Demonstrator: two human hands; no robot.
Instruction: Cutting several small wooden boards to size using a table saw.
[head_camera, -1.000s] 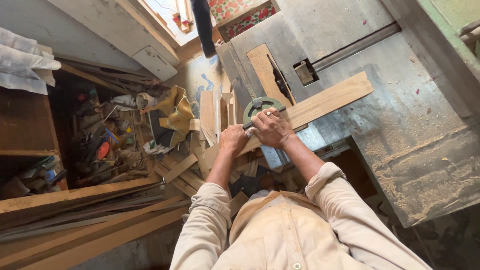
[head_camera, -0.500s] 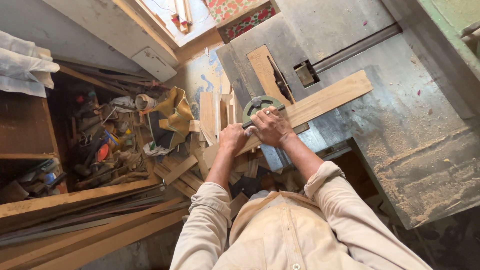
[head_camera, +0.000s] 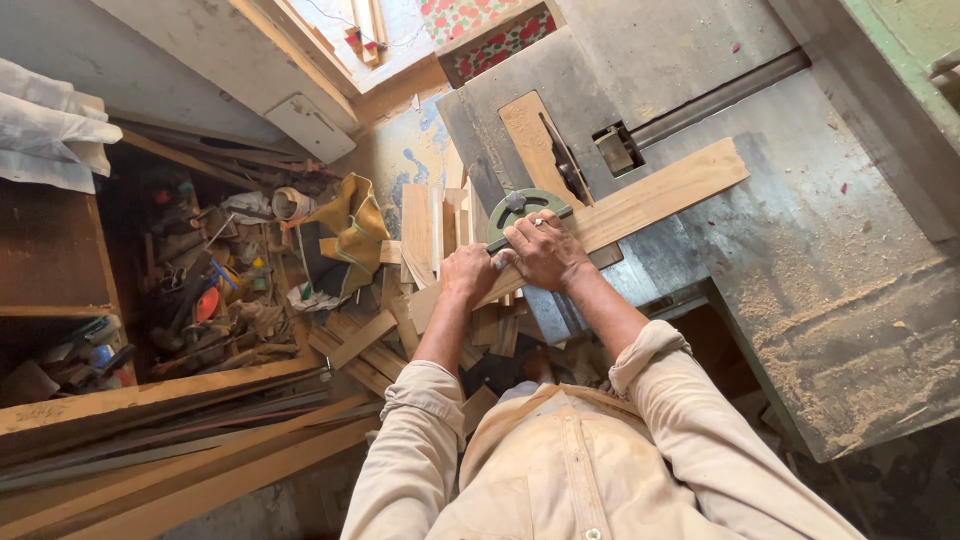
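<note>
A long pale wooden board (head_camera: 660, 190) lies slantwise across the grey metal saw table (head_camera: 800, 200). My right hand (head_camera: 545, 250) presses down on the board's near part, beside a green half-round mitre gauge (head_camera: 525, 205). My left hand (head_camera: 468, 272) grips the board's near end where it overhangs the table edge. The saw blade slot sits in a wooden insert (head_camera: 540, 145) just beyond the gauge. Both sleeves are beige.
Offcuts of wood (head_camera: 400, 300) are heaped on the floor below the table's left edge. A yellow cloth (head_camera: 355, 225) and cluttered tools (head_camera: 200, 290) lie further left. Long planks (head_camera: 160, 470) run along the bottom left. Sawdust covers the table's near right part (head_camera: 860, 330).
Both hands and the board stay in the same place. Only the view has shifted slightly.
</note>
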